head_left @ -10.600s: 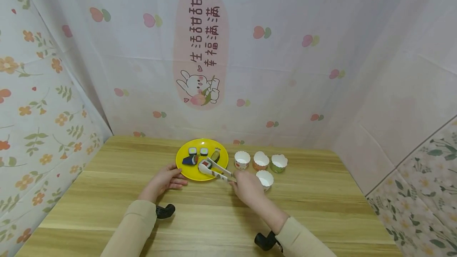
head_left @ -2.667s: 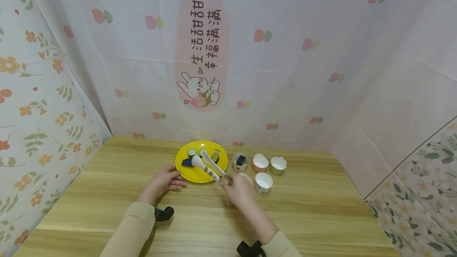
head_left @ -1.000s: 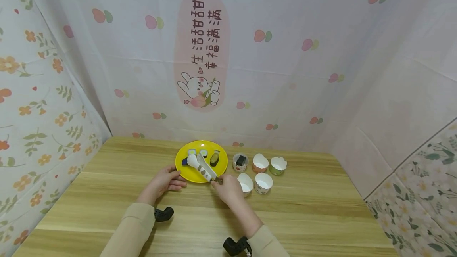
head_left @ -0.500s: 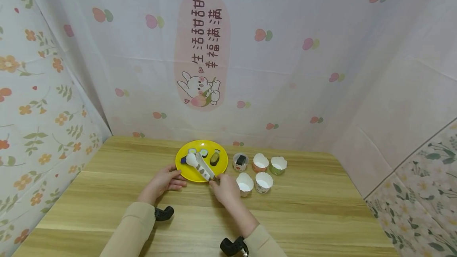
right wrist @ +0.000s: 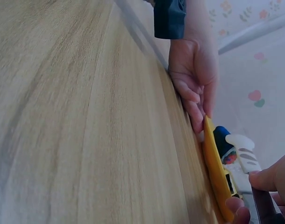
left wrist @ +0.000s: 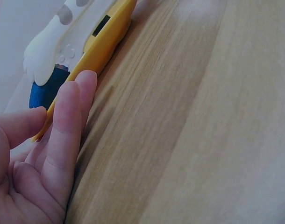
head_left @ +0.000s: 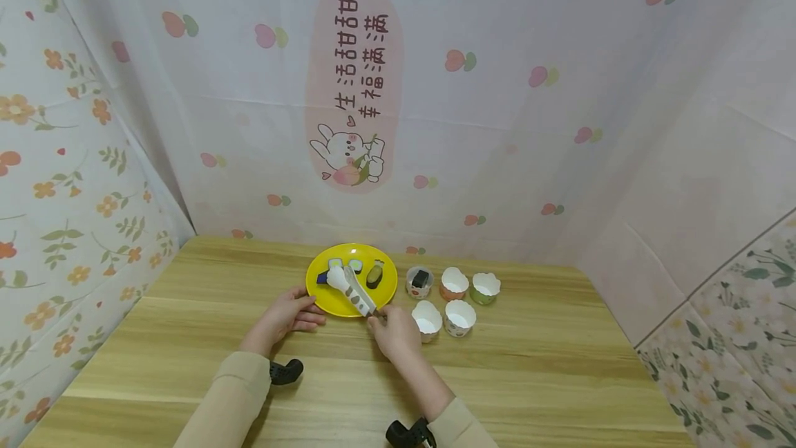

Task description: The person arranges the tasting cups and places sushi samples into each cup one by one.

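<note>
My left hand [head_left: 289,313] pinches the near-left rim of a yellow plate [head_left: 387,293], thumb above and fingers beneath. My right hand [head_left: 396,332] grips white paw-tipped tongs [head_left: 353,290], which reach over the plate with their arms close together. Their tips lie against a dark blue toy sushi piece [left wrist: 44,94], partly covering it; whether they clamp it I cannot tell. Two small white-topped rolls [head_left: 355,266] and a green-topped sushi piece [head_left: 374,275] also sit on the plate. A black-sided roll [head_left: 419,278] stands inside a paper cup [head_left: 419,292] right of the plate.
Beside that cup stand an orange paper cup [head_left: 454,293] and a green one [head_left: 484,297]. Two more cups, a spotted one [head_left: 459,330] and a pale one [head_left: 429,335] next to my right hand, form the nearer row. A patterned curtain [head_left: 497,123] hangs behind the wooden table [head_left: 535,365].
The red-centred roll has gone from the plate, and a black-sided roll now sits in the nearest back cup. The tongs moved left to the dark blue piece and their arms drew together.
</note>
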Tool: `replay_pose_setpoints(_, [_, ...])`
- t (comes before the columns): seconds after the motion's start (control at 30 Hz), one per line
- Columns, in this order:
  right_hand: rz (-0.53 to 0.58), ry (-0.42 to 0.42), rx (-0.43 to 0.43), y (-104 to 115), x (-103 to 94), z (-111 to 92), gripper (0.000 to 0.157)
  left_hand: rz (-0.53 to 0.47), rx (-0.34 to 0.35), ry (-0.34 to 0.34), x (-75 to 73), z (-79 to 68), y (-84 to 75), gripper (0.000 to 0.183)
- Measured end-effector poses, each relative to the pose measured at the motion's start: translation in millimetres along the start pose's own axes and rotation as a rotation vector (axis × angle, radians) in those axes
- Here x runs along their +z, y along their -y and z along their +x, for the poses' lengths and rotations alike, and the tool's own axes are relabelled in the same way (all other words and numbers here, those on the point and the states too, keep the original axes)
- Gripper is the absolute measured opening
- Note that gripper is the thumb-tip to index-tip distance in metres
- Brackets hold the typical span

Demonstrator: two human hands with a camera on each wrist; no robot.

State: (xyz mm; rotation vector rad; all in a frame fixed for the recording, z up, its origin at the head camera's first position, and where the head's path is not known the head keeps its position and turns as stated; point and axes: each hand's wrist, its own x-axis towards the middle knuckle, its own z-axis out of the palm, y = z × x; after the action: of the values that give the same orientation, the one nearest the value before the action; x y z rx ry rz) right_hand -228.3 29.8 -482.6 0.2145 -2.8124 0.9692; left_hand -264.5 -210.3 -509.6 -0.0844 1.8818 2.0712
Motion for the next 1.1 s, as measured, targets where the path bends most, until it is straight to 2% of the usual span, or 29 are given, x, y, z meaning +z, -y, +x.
replay_pose_setpoints(0.3, [0.014, -0.006, -0.005, 1, -4.4, -3, 0.02, 0.001, -0.012, -0.014, 0.2, 1.1, 0.8, 0.048])
replay_pose_setpoints(0.63, [0.038, -0.022, -0.016, -2, -9.9, -7, 0.014, 0.008, -0.007, -0.022, -0.5, 0.8, 0.4, 0.047])
replay_pose_setpoints(1.1, [0.031, -0.086, -0.102, -3, -23.9, -16, 0.01, -0.003, -0.016, -0.029, -0.6, 1.7, 1.6, 0.047])
